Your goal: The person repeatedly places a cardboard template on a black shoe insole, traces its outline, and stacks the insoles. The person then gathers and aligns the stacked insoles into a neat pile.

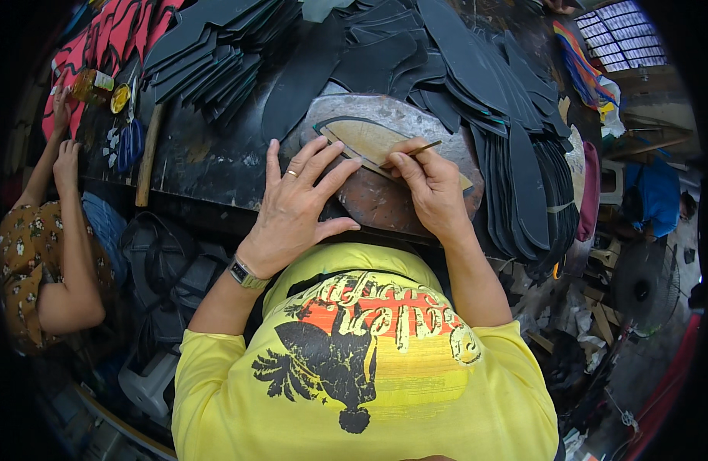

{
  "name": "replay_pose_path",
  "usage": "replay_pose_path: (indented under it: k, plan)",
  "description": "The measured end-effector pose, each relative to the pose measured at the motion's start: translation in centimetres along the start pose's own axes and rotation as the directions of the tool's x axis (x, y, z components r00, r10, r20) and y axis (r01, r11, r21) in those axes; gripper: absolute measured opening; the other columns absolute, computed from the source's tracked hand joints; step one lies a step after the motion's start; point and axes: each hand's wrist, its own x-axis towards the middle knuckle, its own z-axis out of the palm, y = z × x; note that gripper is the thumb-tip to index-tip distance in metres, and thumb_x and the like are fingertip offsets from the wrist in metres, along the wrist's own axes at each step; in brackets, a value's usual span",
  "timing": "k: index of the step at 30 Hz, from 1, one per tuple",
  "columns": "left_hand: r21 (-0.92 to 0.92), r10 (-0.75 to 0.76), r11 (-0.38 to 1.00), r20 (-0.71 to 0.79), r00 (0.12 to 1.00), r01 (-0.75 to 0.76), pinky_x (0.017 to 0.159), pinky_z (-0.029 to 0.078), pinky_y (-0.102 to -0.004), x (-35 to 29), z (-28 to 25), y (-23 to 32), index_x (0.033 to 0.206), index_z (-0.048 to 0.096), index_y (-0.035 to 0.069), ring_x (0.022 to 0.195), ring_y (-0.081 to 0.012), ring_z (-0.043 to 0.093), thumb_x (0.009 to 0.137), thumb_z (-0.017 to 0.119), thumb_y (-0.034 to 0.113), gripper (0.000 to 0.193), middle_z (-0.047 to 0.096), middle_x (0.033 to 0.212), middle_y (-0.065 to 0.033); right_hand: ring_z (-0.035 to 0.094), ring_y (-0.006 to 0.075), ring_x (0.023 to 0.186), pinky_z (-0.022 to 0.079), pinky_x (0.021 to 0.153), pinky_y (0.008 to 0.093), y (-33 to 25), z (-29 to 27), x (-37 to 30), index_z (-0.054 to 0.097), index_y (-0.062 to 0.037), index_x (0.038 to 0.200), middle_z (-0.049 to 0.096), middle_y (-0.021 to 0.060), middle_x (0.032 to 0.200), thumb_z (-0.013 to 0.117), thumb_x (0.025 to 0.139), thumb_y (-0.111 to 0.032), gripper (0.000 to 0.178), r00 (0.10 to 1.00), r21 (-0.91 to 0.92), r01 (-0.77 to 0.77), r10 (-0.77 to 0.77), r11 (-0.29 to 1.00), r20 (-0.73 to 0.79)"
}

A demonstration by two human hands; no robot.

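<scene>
A tan, leaf-shaped pattern piece [377, 140] lies on a dark, flat cut piece [360, 119], whose edge shows along its far side. Both rest on a worn, rounded slab [385, 201] at the table's near edge. My left hand [300, 196] is spread open, its fingertips on the left part of the pattern. Between the thumb and fingers of my right hand [432, 183] is a thin brown pencil-like stick [426, 147], tilted over the pattern's near edge. Its tip is too small to make out.
Fanned stacks of dark cut pieces [377, 58] surround the slab's far side and right. To the left lie a wooden-handled tool [150, 157], blue-handled scissors [130, 146], a jar [93, 86] and red pieces [108, 34]. A co-worker's arm [71, 253] reaches the table at far left.
</scene>
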Motion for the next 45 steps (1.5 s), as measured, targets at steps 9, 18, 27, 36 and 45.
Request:
replay_pose_path:
  k: [9,18,27,36,45]
  plan:
    - [-0.020,0.050,0.999,0.016,0.999,-0.049,0.125,0.021,-0.0600,0.2,0.3,0.1,0.151,0.054,0.020,0.152,-0.0341,0.034,0.076,0.086,0.042,0.085,0.045,0.154,-0.0160,0.066,0.0108,0.087,0.053,0.081,0.0243,0.4,0.6,-0.1,0.070,0.0015,0.109,0.073,0.0051,0.100,0.060,0.106,-0.010,0.016,0.987,0.317,-0.025,0.074,0.948,-0.143]
    - [-0.020,0.029,0.999,0.045,0.999,-0.028,0.124,0.026,-0.0547,0.2,0.3,0.2,0.152,0.052,0.020,0.153,-0.0342,0.031,0.078,0.085,0.041,0.084,0.045,0.154,-0.0151,0.069,0.0327,0.082,0.054,0.075,0.0380,-0.1,2.5,0.2,0.071,-0.0006,0.101,0.071,0.0154,0.091,0.068,0.095,-0.001,0.007,0.924,-0.404,0.319,-0.376,0.857,-0.067]
    - [-0.012,0.036,0.999,0.034,0.999,-0.035,0.124,0.026,-0.0541,0.1,0.4,0.2,0.149,0.054,0.017,0.153,-0.0345,0.031,0.079,0.084,0.042,0.081,0.046,0.154,-0.0160,0.072,0.0164,0.087,0.056,0.077,0.0283,-0.1,3.9,2.2,0.068,0.0022,0.106,0.074,0.0106,0.092,0.066,0.101,-0.004,0.009,0.979,-0.154,0.157,-0.175,0.976,-0.109]
    - [0.009,0.057,0.998,0.039,0.998,-0.057,0.116,0.033,-0.0496,0.4,0.0,0.3,0.147,0.055,0.014,0.150,-0.0345,0.034,0.077,0.086,0.042,0.081,0.047,0.152,-0.0164,0.066,0.0106,0.085,0.056,0.080,0.0266,-0.8,4.1,4.0,0.069,0.0007,0.110,0.074,0.0058,0.094,0.062,0.105,-0.008,0.012,0.994,0.112,0.039,-0.026,0.993,-0.109]
    - [-0.006,0.040,0.999,0.031,0.999,-0.040,0.109,0.038,-0.0452,0.6,0.2,0.1,0.144,0.058,0.013,0.152,-0.0341,0.034,0.072,0.089,0.042,0.083,0.044,0.154,-0.0156,0.070,0.0140,0.082,0.057,0.075,0.0275,-0.7,5.4,5.3,0.069,0.0021,0.107,0.074,0.0090,0.091,0.063,0.103,-0.005,0.010,0.988,-0.029,0.133,-0.135,0.991,-0.074]
